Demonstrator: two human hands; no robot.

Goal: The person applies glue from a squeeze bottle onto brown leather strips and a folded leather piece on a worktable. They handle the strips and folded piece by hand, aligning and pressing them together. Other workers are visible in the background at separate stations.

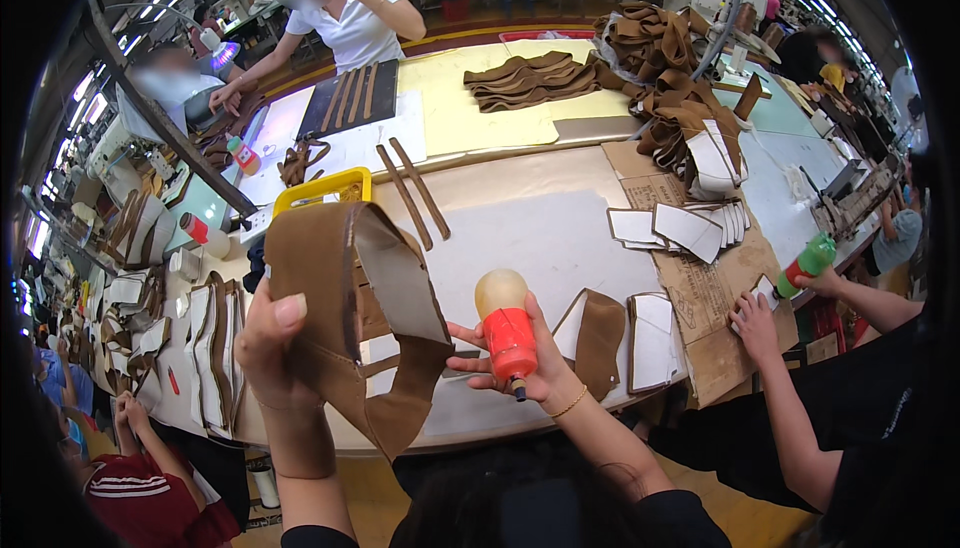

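Note:
My left hand (272, 340) holds up a brown suede-like shoe piece (340, 288) with a pale lining, its thumb pressed on the brown face. My right hand (520, 358) grips a red squeeze bottle (508, 333) with a pale round top, nozzle pointing down. The bottle hangs just right of the brown piece, above the table's near edge. On the table (540, 238) right of the bottle lie a brown piece (598, 338) and a pale-lined piece (652, 340).
A co-worker at the right presses a piece on cardboard (700, 293) and holds a green-and-red bottle (808, 263). A yellow tray (325, 188), brown strips (412, 193), stacked pale pieces (690, 228) and brown heaps (660, 58) cover the table. Other people sit across and to the left.

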